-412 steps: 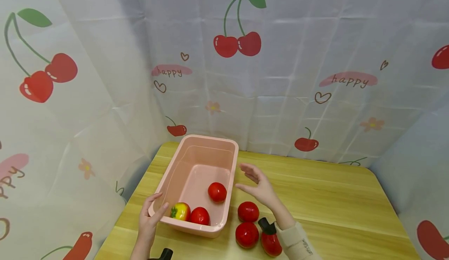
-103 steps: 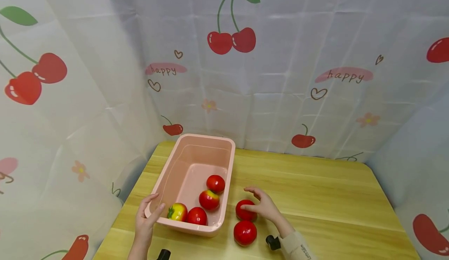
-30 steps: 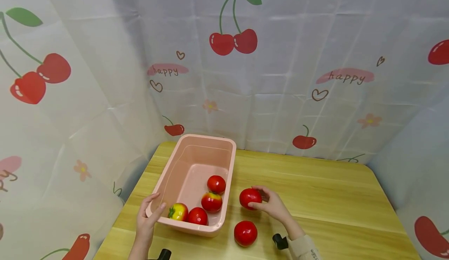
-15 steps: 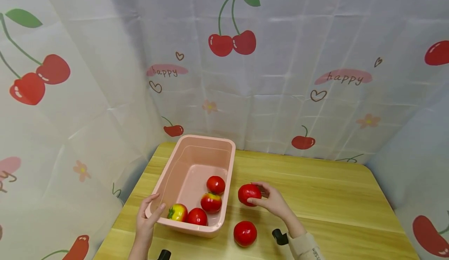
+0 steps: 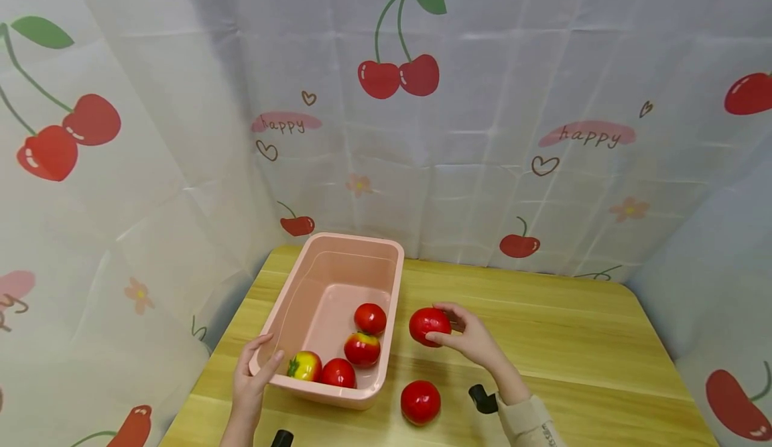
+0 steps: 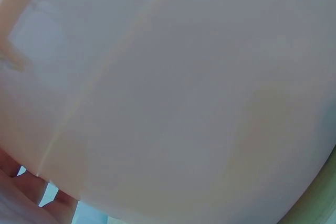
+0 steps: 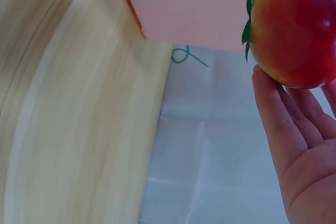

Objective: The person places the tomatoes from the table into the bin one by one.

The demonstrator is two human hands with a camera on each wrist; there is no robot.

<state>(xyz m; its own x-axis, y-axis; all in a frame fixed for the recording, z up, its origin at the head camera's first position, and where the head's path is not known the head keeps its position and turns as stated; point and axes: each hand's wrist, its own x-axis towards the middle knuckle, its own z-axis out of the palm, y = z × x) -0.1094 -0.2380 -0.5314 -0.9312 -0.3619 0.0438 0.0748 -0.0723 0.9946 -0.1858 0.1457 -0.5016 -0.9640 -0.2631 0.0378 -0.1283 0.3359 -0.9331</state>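
Note:
My right hand (image 5: 473, 341) holds a red tomato (image 5: 427, 326) between thumb and fingers, raised above the table just right of the pink bin (image 5: 319, 392). Green leaves show on this tomato (image 7: 296, 30) in the right wrist view. At the bin's near left corner, my left hand (image 5: 250, 380) grips the rim, thumb over the inside. Inside the bin lie a yellow-red tomato (image 5: 305, 366) with a green top, two red tomatoes, one near (image 5: 338, 372) and one farther back (image 5: 370, 318), and a red-yellow one (image 5: 362, 349). The bin wall (image 6: 184, 93) fills the left wrist view.
Another red tomato (image 5: 420, 402) sits on the wooden table (image 5: 555, 340), right of the bin's near end. White printed curtains (image 5: 458, 199) stand behind the table and along both sides. Black camera mounts show at both wrists.
Since the oldest frame, the red-yellow tomato has come into the bin. Over the last second, my right hand has lifted its tomato off the table and away from me. My left hand stays put.

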